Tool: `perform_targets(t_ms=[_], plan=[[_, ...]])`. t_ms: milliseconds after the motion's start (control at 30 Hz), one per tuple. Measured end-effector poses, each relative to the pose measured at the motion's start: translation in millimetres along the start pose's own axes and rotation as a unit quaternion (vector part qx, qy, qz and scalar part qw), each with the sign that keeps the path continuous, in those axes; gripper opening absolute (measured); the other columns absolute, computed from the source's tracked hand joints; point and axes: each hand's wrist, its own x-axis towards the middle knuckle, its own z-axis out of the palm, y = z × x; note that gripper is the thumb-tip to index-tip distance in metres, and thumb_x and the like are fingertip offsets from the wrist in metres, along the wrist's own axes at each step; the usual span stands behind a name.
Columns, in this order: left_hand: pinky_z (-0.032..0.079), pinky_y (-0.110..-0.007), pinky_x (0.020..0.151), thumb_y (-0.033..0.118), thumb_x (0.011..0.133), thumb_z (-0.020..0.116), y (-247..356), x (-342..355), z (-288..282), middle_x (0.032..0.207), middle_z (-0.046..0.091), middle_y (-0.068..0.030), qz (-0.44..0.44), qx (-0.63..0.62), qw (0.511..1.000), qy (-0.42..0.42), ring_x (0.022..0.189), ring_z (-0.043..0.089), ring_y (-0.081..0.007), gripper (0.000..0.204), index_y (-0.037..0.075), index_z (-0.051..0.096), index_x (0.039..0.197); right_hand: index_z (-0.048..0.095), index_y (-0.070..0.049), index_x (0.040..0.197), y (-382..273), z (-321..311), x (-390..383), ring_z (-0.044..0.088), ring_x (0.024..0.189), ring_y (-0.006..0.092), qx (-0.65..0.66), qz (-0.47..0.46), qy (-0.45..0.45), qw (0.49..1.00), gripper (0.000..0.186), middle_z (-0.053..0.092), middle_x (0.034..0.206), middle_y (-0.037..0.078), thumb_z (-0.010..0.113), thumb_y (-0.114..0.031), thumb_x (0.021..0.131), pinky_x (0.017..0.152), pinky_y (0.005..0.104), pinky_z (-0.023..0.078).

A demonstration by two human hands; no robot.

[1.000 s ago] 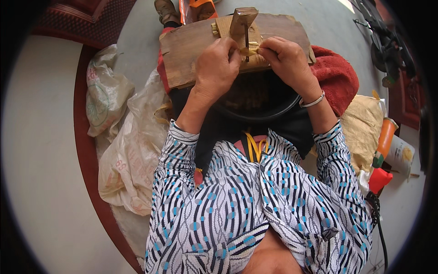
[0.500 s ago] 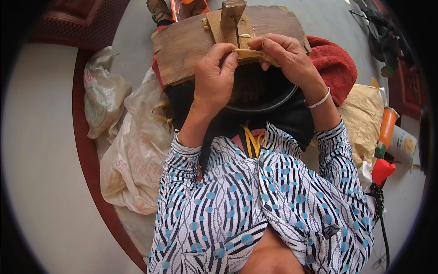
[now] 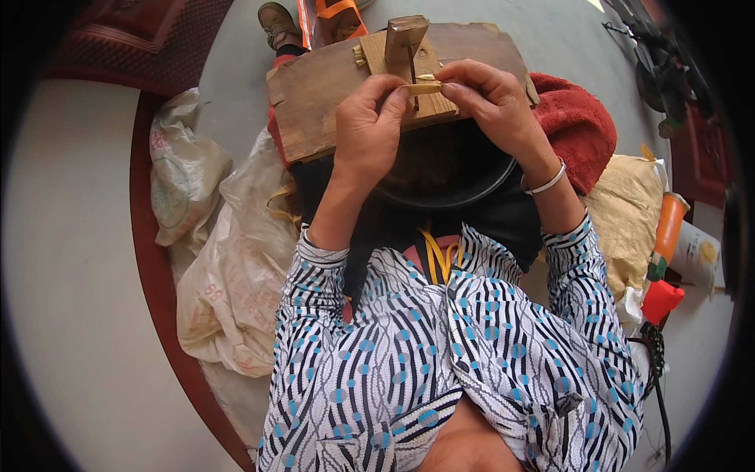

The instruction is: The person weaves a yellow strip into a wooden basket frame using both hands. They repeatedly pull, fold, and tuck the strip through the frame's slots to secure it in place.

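A flat yellowish strip (image 3: pixel 423 90) stretches between my two hands, over the near part of a wooden board (image 3: pixel 314 102). My left hand (image 3: pixel 368 126) pinches its left end between thumb and index finger. The fingertips of my right hand (image 3: pixel 497 102) are closed on the other end. Just behind the strip, a thin dark upright piece (image 3: pixel 411 63) stands below a tilted wooden block (image 3: pixel 406 33) on a narrower plank (image 3: pixel 377 64). What the strip is made of, I cannot tell.
Below the board is a black basin (image 3: pixel 448 203) with a dim brownish heap inside. Translucent plastic sacks (image 3: pixel 236 291) lie on the left. A red cloth (image 3: pixel 574 126), a tan sack (image 3: pixel 625 208) and an orange cylinder (image 3: pixel 668 228) are on the right. Someone's shoe (image 3: pixel 278 25) shows beyond the board.
My right hand's fingers have closed in on the strip's end, where a longer piece showed around them before. The strip now looks straighter. The whole view has shifted slightly.
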Motion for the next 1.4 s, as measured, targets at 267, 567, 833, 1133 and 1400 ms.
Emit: perform_targets(t_ms=[267, 567, 833, 1133, 1400], plan=[[0.048, -0.038, 0.064, 0.008, 0.087, 0.06, -6.4, 10.4, 1.9, 0.077, 0.064, -0.0167, 0.11, 0.192, 0.975, 0.008, 0.07, 0.062, -0.0311, 0.009, 0.0, 0.062, 0.091, 0.064, -0.002, 0.097, 10.5, 8.8, 5.6, 0.056, 0.065, 0.0144, -0.098, -0.048, 0.052, 0.993, 0.014, 0.059, 0.071, 0.008, 0.065, -0.012, 0.087, 0.061, 0.0283, 0.046], [0.046, -0.047, 0.067, 0.009, 0.083, 0.061, -24.6, 14.3, 11.8, 0.076, 0.061, -0.0167, 0.225, 0.484, 0.843, 0.072, 0.076, 0.059, -0.0365, 0.007, 0.003, 0.061, 0.085, 0.063, -0.005, 0.091, 11.1, 14.3, 3.9, 0.063, 0.078, 0.0315, -0.418, -0.145, 0.083, 0.893, 0.014, 0.065, 0.079, 0.012, 0.064, -0.017, 0.085, 0.07, 0.0404, 0.049], [0.049, -0.04, 0.071, 0.013, 0.09, 0.059, -11.4, 36.1, -38.7, 0.085, 0.065, -0.0169, 0.144, 0.277, 0.945, 0.098, 0.08, 0.063, -0.0324, 0.014, 0.001, 0.066, 0.093, 0.064, -0.005, 0.109, 24.1, 5.3, -29.0, 0.058, 0.073, 0.0105, 0.319, 0.11, 0.083, 0.938, 0.026, 0.068, 0.086, 0.003, 0.056, -0.026, 0.097, 0.065, 0.0236, 0.047], [0.051, -0.034, 0.065, 0.026, 0.09, 0.065, -41.2, 161.9, -84.8, 0.083, 0.07, -0.0122, 0.111, 0.316, 0.934, 0.124, 0.074, 0.066, -0.0232, 0.026, 0.001, 0.064, 0.099, 0.052, -0.005, 0.128, 24.4, 21.6, -50.5, 0.06, 0.084, 0.0118, 0.519, 0.17, -0.002, 0.838, 0.034, 0.065, 0.109, 0.006, 0.048, -0.025, 0.101, 0.077, 0.0282, 0.051], [0.051, -0.029, 0.071, 0.014, 0.092, 0.059, -39.9, 95.0, -138.5, 0.08, 0.069, -0.0084, 0.08, 0.224, 0.943, 0.235, 0.072, 0.064, -0.0146, 0.03, -0.003, 0.056, 0.116, 0.061, -0.001, 0.117, 29.4, 50.9, -76.1, 0.062, 0.1, 0.0211, 0.054, 0.058, 0.074, 0.994, 0.03, 0.065, 0.112, 0.01, 0.064, -0.009, 0.088, 0.088, 0.0306, 0.048]])
